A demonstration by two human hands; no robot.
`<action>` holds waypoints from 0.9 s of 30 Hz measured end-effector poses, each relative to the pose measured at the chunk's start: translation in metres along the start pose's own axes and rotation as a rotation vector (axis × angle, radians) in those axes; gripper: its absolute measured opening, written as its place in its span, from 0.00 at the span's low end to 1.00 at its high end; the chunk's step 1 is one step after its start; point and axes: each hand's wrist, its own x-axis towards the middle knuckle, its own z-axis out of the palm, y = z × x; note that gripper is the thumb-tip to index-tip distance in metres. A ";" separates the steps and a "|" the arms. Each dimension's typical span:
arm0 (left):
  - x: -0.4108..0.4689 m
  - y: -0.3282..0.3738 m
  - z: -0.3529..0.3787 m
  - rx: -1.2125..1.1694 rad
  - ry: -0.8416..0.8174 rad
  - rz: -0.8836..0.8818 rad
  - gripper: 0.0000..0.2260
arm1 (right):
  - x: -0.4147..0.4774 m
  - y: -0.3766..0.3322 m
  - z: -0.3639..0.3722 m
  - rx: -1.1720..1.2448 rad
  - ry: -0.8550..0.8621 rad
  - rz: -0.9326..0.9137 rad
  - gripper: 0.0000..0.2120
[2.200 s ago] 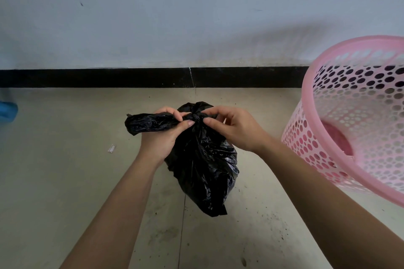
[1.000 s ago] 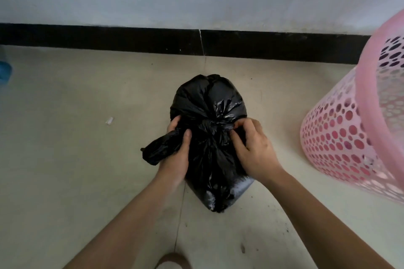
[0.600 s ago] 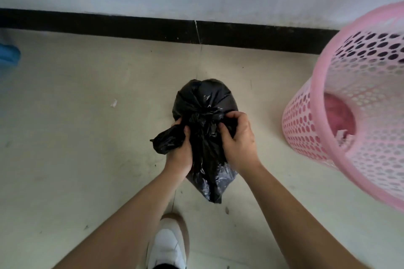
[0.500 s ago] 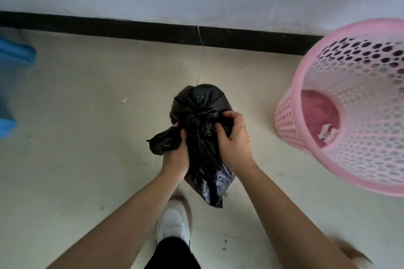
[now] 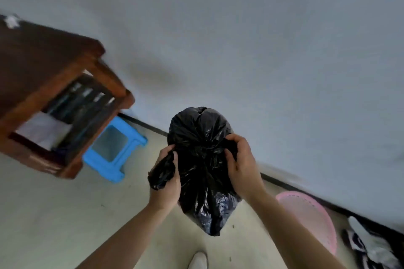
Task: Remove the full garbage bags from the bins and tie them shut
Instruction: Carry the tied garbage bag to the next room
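Brown wooden unit (image 5: 41, 85) far left, blurred, with a blue stool (image 5: 113, 153) just beside it on the floor. Left hand (image 5: 169, 190): grip clamped on the loose tail of the black garbage bag (image 5: 203, 159), which is held in mid-air between both hands. Right hand (image 5: 243, 168): grip clamped on the gathered neck. Pink bin (image 5: 308, 214) low right.

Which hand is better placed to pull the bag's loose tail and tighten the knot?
Left. The left hand grips the tail; the right hand holds the bag beside the knot.
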 end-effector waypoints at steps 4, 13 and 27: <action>0.033 0.141 -0.110 0.086 0.168 0.099 0.17 | 0.031 -0.173 -0.051 -0.113 -0.033 -0.373 0.15; -0.063 0.258 -0.363 0.051 0.680 0.171 0.08 | -0.032 -0.425 0.041 0.008 -0.294 -0.899 0.17; -0.234 0.165 -0.763 -0.002 1.076 -0.086 0.08 | -0.240 -0.671 0.409 0.271 -0.741 -1.193 0.17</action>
